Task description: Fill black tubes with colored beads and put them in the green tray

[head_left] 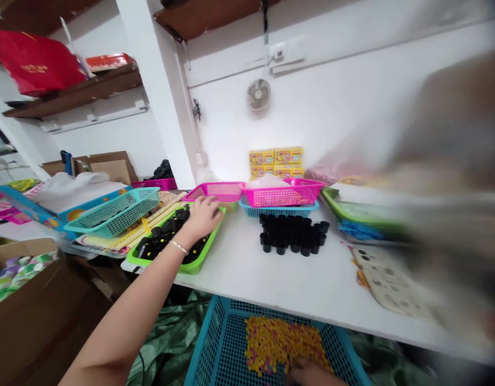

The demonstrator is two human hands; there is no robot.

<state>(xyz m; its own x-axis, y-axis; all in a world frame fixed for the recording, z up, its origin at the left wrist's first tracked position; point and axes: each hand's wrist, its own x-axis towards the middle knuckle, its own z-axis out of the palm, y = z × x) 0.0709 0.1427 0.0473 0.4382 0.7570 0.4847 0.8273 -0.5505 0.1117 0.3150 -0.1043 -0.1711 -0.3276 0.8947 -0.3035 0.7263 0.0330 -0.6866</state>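
Observation:
My left hand (pixel 204 217) reaches palm down over the far right part of a bright green basket (pixel 197 265). Its fingers are apart and slightly bent, and I see nothing held in them. Black cylindrical pieces (pixel 157 233), some with yellow dots, fill that basket. At the bottom, my right hand (pixel 309 371) is at the near edge of a heap of small yellow and pink pieces (pixel 279 340) in a large blue basket (pixel 205 343). Blur and the frame's lower edge obscure its fingers. Several upright black cylinders (pixel 291 233) stand grouped on the white table (pixel 243 268).
Pink baskets (pixel 285 195) stand at the table's back, before yellow boxes (pixel 287 156). A teal basket (pixel 114 212) sits left of the green one. At far left is a cardboard box (pixel 42 311). On the right, a blurred shape (pixel 452 203) blocks part of the view.

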